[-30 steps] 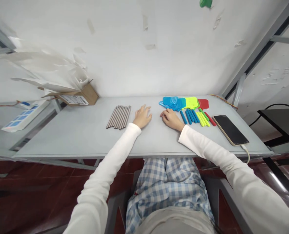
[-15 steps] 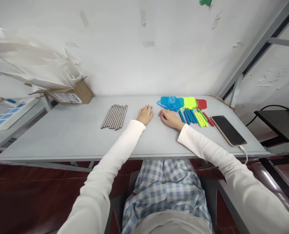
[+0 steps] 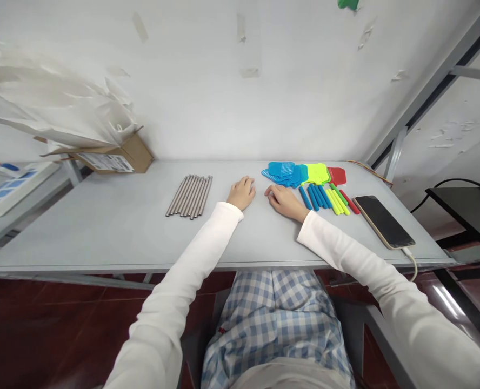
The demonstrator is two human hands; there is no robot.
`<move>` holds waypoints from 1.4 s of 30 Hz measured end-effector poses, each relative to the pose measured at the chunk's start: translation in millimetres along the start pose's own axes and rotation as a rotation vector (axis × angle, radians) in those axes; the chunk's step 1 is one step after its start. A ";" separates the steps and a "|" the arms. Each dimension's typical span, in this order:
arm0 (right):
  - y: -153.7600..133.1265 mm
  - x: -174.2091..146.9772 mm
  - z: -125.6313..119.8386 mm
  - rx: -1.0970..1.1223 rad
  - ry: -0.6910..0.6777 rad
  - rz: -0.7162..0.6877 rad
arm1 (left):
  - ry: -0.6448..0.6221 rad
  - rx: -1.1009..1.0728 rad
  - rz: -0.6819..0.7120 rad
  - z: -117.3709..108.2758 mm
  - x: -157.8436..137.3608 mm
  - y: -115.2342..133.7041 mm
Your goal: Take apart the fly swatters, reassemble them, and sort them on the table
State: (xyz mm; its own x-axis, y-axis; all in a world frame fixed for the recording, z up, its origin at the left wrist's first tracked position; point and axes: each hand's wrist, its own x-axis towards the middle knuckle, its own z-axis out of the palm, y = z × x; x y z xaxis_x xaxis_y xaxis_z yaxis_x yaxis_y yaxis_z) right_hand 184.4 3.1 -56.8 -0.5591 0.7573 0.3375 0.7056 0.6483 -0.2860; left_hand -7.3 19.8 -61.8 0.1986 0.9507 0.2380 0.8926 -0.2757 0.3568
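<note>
Cable hazard: the white charging cable hangs over the front edge of the grey flat-topped table. A sleeve snagging it could drag the black-screened smartphone off the edge.

Hand state: the left hand lies palm down, fingers relaxed, no object visible in it. The right hand lies palm down, fingers loosely curled rather than clenched, likewise with no object visible.

Rolling hazard: the silver-grey metal rods lie side by side, left of the left hand and apart from it. Being round, they may roll if the left forearm sweeps sideways. The matt blue round sticks lie just beside the right hand; a careless wrist movement could push them into the yellow-green sticks and mix the colours.

Slippage hazard: the thin blue textured sheets overlap behind the blue sticks; a brush of the fingers could fan them out.

Visibility limits: the surfaces beneath both palms are hidden. The exact sheet count cannot be determined because of overlap. The brown cardboard box at far left has contents that cannot be seen.
</note>
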 end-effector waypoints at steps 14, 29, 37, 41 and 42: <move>-15.3 -4.1 -7.2 -0.201 -0.035 0.082 | 0.328 0.253 -0.690 -49.8 -14.6 -26.5; -9.6 -16.4 -56.6 -0.484 -0.039 0.644 | 0.238 -0.027 -0.530 -52.1 -6.1 -25.1; -7.1 -18.1 -50.7 -0.412 -0.128 0.442 | 0.527 -1.393 -0.313 -38.3 12.5 1.3; -7.0 -13.1 -47.7 -0.274 -0.230 0.202 | 0.523 -1.584 -0.381 -20.3 6.0 7.2; -5.7 -12.4 -46.7 -0.262 -0.236 0.174 | 0.531 -1.601 -0.404 -17.6 4.5 6.5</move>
State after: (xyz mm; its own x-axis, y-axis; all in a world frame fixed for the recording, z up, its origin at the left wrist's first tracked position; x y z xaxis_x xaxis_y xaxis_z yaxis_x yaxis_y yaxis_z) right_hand 207.6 -13.6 -17.5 -0.4849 0.8709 0.0796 0.8686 0.4902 -0.0719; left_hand -7.7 19.8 -42.5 -0.3548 0.9339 0.0444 -0.4704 -0.2194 0.8548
